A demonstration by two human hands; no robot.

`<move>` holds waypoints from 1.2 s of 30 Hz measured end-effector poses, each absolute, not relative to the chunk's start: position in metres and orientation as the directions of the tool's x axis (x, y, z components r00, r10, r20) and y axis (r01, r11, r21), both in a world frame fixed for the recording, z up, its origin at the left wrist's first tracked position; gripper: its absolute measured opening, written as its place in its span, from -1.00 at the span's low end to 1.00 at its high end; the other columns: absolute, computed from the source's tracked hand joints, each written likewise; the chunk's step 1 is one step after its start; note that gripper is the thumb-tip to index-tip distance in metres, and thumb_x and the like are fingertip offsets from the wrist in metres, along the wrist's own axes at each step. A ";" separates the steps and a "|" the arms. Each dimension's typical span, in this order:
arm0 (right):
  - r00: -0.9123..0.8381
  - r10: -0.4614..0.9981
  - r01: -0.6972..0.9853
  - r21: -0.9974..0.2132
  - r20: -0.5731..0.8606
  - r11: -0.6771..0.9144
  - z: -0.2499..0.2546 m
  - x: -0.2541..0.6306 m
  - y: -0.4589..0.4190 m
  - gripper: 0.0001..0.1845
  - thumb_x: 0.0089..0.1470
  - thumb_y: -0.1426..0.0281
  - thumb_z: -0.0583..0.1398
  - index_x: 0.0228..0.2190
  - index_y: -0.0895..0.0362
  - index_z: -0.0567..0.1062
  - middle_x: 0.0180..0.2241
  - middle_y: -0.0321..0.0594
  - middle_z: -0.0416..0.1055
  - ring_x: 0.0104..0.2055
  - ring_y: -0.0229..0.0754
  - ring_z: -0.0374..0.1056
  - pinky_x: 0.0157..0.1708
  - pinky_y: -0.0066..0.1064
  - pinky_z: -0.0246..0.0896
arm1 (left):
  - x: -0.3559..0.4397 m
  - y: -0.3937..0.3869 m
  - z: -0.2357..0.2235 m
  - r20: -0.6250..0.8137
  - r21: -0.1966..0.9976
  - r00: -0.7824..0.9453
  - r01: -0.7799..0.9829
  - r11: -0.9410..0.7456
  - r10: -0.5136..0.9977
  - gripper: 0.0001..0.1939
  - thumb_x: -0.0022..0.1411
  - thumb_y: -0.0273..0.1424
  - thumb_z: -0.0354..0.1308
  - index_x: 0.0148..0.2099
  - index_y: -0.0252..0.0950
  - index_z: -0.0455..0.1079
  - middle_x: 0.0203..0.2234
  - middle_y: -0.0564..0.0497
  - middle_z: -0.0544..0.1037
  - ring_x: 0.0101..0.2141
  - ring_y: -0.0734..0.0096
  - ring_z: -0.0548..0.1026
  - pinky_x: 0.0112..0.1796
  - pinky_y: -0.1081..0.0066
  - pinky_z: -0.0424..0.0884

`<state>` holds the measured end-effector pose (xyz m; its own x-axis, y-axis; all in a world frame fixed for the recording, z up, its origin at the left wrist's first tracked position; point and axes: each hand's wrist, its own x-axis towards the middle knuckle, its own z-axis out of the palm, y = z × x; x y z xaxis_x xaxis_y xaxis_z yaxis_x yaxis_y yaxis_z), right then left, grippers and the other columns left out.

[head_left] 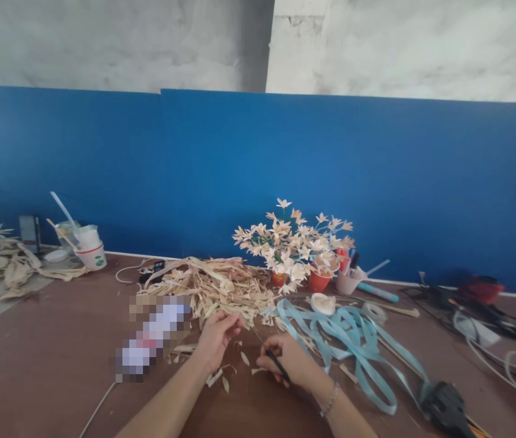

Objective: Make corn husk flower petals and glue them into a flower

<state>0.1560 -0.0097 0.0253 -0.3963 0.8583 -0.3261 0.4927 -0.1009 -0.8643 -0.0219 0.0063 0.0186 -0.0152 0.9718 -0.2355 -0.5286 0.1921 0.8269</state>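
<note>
My left hand (220, 336) is closed in a pinch just in front of the dried husk pile; what lies between its fingertips is too small to make out. My right hand (288, 359) is wrapped round a slim black-handled tool (277, 364), whose thin shaft slants up toward the left fingertips. Small pale petal-like scraps (244, 358) lie on the brown table between and below the hands. Beyond them spreads a heap of dried pale husk strips (221, 280). Pale handmade flowers (285, 243) stand behind in small red pots (319, 280).
Light blue ribbon (358, 347) lies tangled right of my right hand, near a tape roll (374, 312) and a small white dish (322, 303). A black-handled device (446, 404) sits front right. Cables (490, 359) run along the right. White cups (91, 248) stand back left.
</note>
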 end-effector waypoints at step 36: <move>-0.527 0.760 0.457 -0.881 -0.381 -0.124 0.030 0.178 -0.007 -0.73 -0.17 0.23 0.22 -0.51 0.21 0.44 -0.78 -0.46 0.21 -0.79 -0.46 0.04 -0.81 -0.65 -0.07 | -0.031 0.012 0.020 -0.167 0.984 -0.004 -0.069 0.166 0.986 -0.70 -0.10 -0.22 0.18 -0.63 -0.29 0.21 -0.88 0.12 0.32 -0.83 0.66 0.12 -0.73 0.58 -0.09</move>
<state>0.1778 -0.0070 0.0303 -0.5268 0.7600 -0.3807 0.4572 -0.1243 -0.8806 -0.0310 0.0116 0.0202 -0.0038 0.9860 -0.1669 -0.0693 0.1663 0.9836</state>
